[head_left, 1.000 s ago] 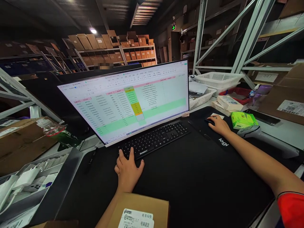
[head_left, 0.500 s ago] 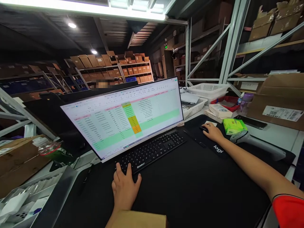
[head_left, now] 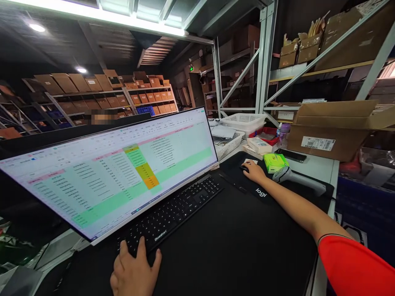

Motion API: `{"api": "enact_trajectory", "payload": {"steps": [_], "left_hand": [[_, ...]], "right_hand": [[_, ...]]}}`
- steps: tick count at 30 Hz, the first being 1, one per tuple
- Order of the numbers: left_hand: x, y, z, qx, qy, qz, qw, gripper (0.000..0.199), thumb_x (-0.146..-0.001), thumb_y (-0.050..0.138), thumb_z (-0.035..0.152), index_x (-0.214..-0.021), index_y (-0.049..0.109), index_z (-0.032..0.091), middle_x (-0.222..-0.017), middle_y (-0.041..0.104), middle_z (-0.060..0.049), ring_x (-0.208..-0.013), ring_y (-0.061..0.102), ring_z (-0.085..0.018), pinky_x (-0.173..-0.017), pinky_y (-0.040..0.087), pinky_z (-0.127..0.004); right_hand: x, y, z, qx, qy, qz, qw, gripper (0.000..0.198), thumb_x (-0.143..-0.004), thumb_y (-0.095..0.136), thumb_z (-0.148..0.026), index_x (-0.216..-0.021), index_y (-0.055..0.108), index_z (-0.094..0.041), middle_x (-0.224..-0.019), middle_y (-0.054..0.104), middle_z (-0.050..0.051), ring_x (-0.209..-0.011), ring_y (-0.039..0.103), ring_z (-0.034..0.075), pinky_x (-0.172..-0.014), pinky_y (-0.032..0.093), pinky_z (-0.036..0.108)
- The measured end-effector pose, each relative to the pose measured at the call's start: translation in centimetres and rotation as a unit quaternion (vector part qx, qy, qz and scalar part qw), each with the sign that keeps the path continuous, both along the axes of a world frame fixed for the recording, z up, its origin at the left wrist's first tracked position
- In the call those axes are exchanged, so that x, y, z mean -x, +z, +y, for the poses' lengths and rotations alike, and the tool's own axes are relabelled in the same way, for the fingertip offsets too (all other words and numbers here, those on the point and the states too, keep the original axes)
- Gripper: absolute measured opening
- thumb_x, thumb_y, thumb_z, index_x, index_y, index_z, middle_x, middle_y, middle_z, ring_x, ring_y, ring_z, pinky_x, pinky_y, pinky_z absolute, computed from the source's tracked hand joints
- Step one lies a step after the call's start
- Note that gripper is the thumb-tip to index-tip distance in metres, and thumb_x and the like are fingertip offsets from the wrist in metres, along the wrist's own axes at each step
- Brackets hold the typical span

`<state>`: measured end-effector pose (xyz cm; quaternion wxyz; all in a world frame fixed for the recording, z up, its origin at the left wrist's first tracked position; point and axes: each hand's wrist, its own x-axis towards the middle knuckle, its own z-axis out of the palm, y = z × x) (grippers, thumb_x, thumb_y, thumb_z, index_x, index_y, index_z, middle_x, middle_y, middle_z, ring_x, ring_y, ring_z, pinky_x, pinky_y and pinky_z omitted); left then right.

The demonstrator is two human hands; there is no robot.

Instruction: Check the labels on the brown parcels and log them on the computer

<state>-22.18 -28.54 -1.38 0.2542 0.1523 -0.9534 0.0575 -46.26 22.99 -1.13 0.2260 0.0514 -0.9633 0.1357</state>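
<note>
Both hands have slid toward the near left of the view since the earlier frame, and the cardboard parcel at the near edge is gone from sight. Left hand [head_left: 133,273] rests flat, fingers spread, on the near end of the black keyboard [head_left: 173,211]; right hand [head_left: 253,171] lies cupped over the dark mouse [head_left: 245,167] on the far right of the black mat [head_left: 240,238] on the table. With the spreadsheet open on the monitor [head_left: 111,172], computer work looks under way, and how much is left cannot be judged.

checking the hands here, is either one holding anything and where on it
The right hand lies over the top of a black mouse, cupping it. The left hand holds nothing; its fingers rest on the keyboard's near edge.
</note>
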Motion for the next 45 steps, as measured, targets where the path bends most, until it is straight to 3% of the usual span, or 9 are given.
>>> {"api": "enact_trajectory", "payload": {"steps": [6, 26, 45], "left_hand": [[-0.2, 0.5, 0.5, -0.006, 0.006, -0.010, 1.000, 0.063, -0.098, 0.034, 0.052, -0.142, 0.057, 0.013, -0.153, 0.025, -0.028, -0.133, 0.041, -0.045, -0.102, 0.044, -0.060], [-0.8, 1.4, 1.4, 0.015, 0.011, -0.027, 0.999, 0.059, -0.100, 0.036, 0.048, -0.141, 0.058, 0.012, -0.152, 0.026, -0.030, -0.132, 0.042, -0.045, -0.101, 0.045, -0.058], [-1.3, 2.1, 2.2, 0.028, 0.000, -0.020, 0.999, 0.059, -0.100, 0.039, 0.046, -0.141, 0.056, 0.009, -0.152, 0.028, -0.032, -0.131, 0.042, -0.046, -0.098, 0.047, -0.059]], "right_hand": [[-0.3, 0.3, -0.2, 0.002, -0.005, -0.012, 1.000, 0.036, -0.093, 0.060, -0.030, -0.128, 0.068, -0.027, -0.135, 0.058, 0.010, -0.107, 0.066, 0.026, -0.093, 0.051, 0.035], [0.0, 0.1, -0.1, -0.002, -0.003, -0.017, 1.000, 0.035, -0.094, 0.060, -0.029, -0.127, 0.069, -0.026, -0.134, 0.058, 0.010, -0.116, 0.063, 0.027, -0.101, 0.048, 0.035], [0.2, -0.3, 0.5, -0.007, -0.002, -0.009, 1.000, 0.036, -0.091, 0.057, -0.030, -0.125, 0.070, -0.027, -0.132, 0.058, 0.009, -0.110, 0.064, 0.026, -0.096, 0.052, 0.036]]}}
